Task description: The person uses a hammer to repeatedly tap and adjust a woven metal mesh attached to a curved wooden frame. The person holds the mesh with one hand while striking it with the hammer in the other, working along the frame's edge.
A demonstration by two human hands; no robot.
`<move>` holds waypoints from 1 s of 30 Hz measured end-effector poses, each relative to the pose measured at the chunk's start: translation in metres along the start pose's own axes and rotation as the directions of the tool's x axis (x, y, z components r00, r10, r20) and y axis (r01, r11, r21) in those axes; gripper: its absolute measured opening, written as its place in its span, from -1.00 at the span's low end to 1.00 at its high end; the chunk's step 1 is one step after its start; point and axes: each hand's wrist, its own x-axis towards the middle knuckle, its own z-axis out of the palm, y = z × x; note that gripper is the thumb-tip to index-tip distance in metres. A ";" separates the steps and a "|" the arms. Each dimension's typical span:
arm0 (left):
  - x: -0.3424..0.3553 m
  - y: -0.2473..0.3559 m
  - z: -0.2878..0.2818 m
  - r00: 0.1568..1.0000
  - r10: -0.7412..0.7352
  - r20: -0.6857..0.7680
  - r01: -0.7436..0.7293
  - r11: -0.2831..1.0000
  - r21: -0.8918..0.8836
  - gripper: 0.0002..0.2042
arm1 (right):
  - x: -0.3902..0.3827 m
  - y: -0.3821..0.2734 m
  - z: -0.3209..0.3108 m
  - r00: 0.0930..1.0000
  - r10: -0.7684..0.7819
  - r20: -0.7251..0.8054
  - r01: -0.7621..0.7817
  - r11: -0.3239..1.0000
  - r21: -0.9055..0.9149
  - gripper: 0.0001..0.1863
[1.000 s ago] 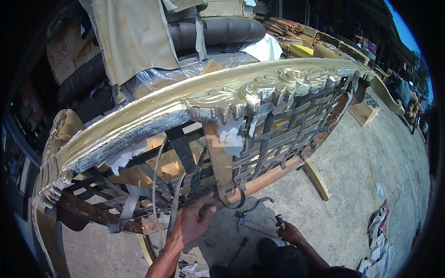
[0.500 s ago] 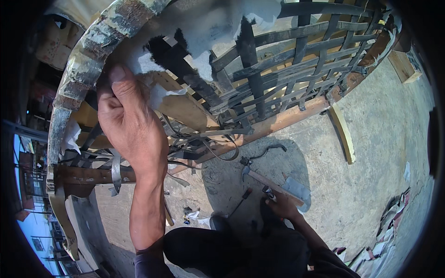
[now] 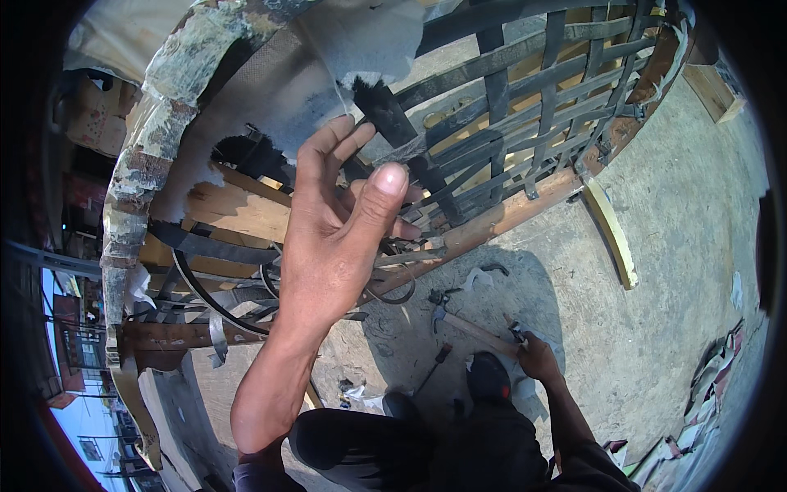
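My left hand (image 3: 332, 238) is raised over the woven black straps (image 3: 500, 107) of an upturned seat frame. Its fingers are apart and slightly curled, the thumb uppermost, and nothing shows in its grasp. Torn whitish cloth (image 3: 361, 49) hangs by the fingertips; whether they touch it I cannot tell. Low on the right, my right hand (image 3: 539, 358) is closed around a small tool whose shiny metal end (image 3: 517, 332) sticks out; its kind is unclear. Directly beside that hand lies the wooden handle of a hammer (image 3: 475, 330), which rests on the concrete floor.
The frame's worn, flaking curved edge (image 3: 147, 156) rises on the left. A wooden rail (image 3: 484, 217) crosses below the straps. On the floor are a screwdriver (image 3: 433, 365), a curved yellowish wooden piece (image 3: 608, 230) and torn scraps (image 3: 713, 369). My shoe (image 3: 489, 379) stands near the hammer.
My left hand has left the frame's curved edge and moved right, its fingers spreading over the straps. My right hand has shifted right along the hammer handle with the small tool. The view has tilted slightly.
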 end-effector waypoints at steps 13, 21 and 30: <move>0.043 0.024 0.030 0.944 0.042 -0.328 -0.224 0.811 -0.541 -0.66 | -0.006 -0.019 0.025 0.999 -0.025 0.027 0.025 1.000 -0.016 -0.51; 0.050 0.009 0.004 0.849 0.110 -0.517 -0.208 0.969 -0.136 -0.66 | -0.010 -0.014 0.044 0.993 -0.092 0.078 0.092 0.996 0.005 -0.54; 0.044 0.031 0.015 0.973 -0.006 0.232 0.186 0.618 -0.764 -0.63 | 0.007 -0.004 0.041 0.995 -0.008 0.101 0.006 1.000 0.013 -0.56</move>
